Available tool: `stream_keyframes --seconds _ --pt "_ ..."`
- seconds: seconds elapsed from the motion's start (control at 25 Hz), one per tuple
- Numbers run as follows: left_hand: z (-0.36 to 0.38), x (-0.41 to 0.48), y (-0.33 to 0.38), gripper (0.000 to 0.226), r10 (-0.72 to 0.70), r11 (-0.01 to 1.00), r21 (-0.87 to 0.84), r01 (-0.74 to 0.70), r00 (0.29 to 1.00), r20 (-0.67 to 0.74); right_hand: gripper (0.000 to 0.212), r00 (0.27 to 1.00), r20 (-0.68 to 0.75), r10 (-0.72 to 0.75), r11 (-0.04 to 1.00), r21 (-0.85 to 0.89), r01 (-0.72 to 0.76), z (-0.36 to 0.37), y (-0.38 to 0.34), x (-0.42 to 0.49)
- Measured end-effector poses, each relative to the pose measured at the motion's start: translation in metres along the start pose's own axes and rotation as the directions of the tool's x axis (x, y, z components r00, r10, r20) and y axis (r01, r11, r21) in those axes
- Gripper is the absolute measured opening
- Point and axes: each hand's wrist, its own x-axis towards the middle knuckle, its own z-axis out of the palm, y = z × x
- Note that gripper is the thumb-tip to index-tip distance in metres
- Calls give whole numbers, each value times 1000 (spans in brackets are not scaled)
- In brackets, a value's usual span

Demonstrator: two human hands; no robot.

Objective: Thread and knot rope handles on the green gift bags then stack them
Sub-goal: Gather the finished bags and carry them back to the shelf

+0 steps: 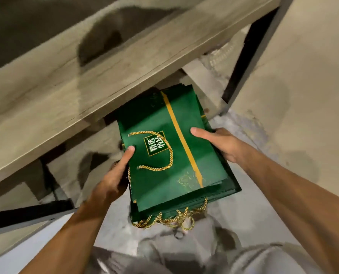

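A stack of flat green gift bags with a gold stripe and a white-lettered label is held between both hands, low beside a wooden table. A gold rope handle loops across the top bag's face. More gold rope ends hang in a tangle from the stack's near edge. My left hand grips the stack's left edge, thumb on top. My right hand grips the right edge, thumb pressed on the top bag. The fingers of both hands are hidden under the stack.
A pale wooden tabletop slants across the upper left, its edge just above the bags. A black metal table leg stands at the upper right, a black frame bar at lower left. Grey floor lies around. My grey-clad knees sit below.
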Motion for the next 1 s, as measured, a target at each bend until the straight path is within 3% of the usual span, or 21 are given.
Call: stream_keyframes --seconds 0.12,0.24,0.4,0.56,0.72,0.84,1.0 --pt "-17 31 5 54 18 1000 -19 -20 998 -66 125 993 109 -36 996 -75 45 25 -20 51" --pt "-27 54 11 50 11 1000 -23 -17 973 -231 106 985 138 -103 986 -119 120 49 -46 71" --pt "-48 74 14 68 85 995 -15 -94 951 -297 99 971 159 -177 952 -223 210 70 -58 107" --pt "-48 74 13 59 100 993 -29 -116 934 -343 112 966 197 -168 962 -183 205 82 -61 123" --pt "-47 61 15 69 100 991 -38 -125 912 -398 118 965 163 -206 935 -258 243 78 -66 112" --pt "-41 37 3 69 42 992 -91 -85 915 -402 133 973 196 -122 939 -296 177 65 -56 95" --pt "-35 14 -26 65 -41 994 -112 7 953 -300 138 964 258 71 946 -324 17 41 -31 85"
